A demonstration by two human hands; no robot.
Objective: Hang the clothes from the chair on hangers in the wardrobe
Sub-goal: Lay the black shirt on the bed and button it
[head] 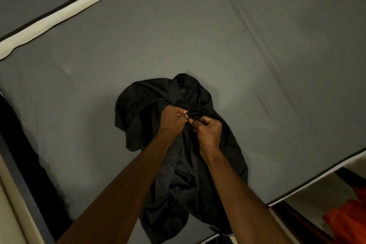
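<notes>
Pinching the black shirt [178,144] with both hands, I hold it just under its collar. My left hand [173,119] and my right hand [208,131] are close together, fingers curled tight on the cloth by the buttons. The shirt lies crumpled on the grey bed [257,65]. Something orange [348,222] sits low on my right

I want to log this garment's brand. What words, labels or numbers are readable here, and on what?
Neck label inside the black shirt collar: a small pale mark, too blurred to read.
No other text shows on the grey mattress, the orange cloth or elsewhere.
</notes>
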